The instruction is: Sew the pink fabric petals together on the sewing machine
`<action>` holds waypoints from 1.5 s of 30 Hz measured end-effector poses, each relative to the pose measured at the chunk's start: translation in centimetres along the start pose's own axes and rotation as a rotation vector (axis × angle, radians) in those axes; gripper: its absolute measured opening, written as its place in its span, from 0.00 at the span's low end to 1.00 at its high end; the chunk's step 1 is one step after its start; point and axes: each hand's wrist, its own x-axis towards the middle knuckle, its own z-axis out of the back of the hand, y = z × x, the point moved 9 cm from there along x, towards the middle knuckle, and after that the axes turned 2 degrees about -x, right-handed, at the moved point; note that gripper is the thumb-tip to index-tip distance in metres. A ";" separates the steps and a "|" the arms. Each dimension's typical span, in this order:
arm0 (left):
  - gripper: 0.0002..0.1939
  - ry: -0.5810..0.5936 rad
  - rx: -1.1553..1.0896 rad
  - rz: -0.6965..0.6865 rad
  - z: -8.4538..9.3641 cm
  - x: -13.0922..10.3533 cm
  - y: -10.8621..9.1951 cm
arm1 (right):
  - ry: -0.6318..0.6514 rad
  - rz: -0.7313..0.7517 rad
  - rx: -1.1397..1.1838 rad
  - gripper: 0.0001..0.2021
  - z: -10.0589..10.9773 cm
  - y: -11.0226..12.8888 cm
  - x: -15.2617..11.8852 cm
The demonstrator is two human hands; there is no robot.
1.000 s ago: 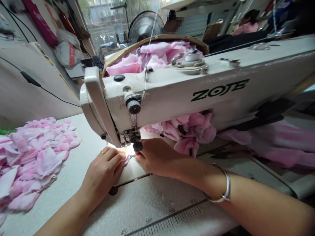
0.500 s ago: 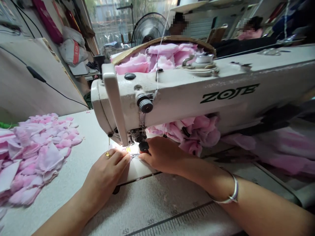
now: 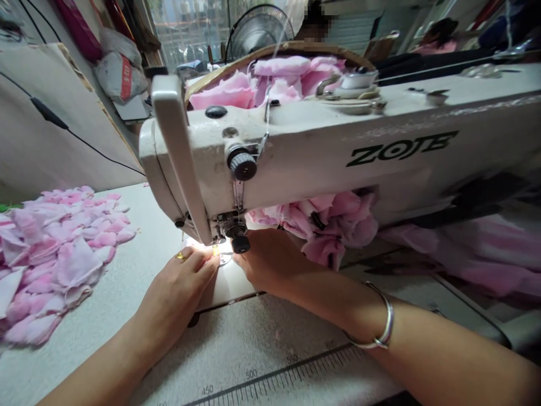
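A white sewing machine (image 3: pixel 296 146) stands before me, its lamp lighting the needle area. My left hand (image 3: pixel 181 279) rests palm down on the machine bed, left of the presser foot, with its fingers pressed together. Glare washes out whatever lies under those fingertips. My right hand (image 3: pixel 270 262) is bent in behind the black knob (image 3: pixel 241 243), close to the needle on its right side. Its thumb shows near the bed, but the other fingers are mostly hidden, and so is anything they grip. Pink ruffled fabric (image 3: pixel 338 223) bunches under the machine arm, just beyond my right hand.
A heap of pink and white fabric petals (image 3: pixel 63 265) covers the table's left side. More pink pieces (image 3: pixel 281 79) fill a container behind the machine. A printed ruler (image 3: pixel 270 372) runs along the front. A fan (image 3: pixel 260 34) and two people are farther back.
My view has shifted, so the machine sits higher and farther left. Both hands stay by the needle. A thin greyish strand seen between the fingertips earlier no longer shows.
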 end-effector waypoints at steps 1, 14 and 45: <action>0.14 -0.004 0.008 0.003 0.0 0.1 0.1 | -0.030 0.004 -0.014 0.12 0.2 0.1 0.0; 0.10 -0.132 -0.123 0.080 1.1 0.2 2.4 | -0.186 0.182 -0.147 0.06 1.2 0.5 -1.7; 0.19 0.070 0.080 -0.031 0.2 -0.4 -0.6 | -0.200 0.325 -0.028 0.06 0.6 3.1 -2.4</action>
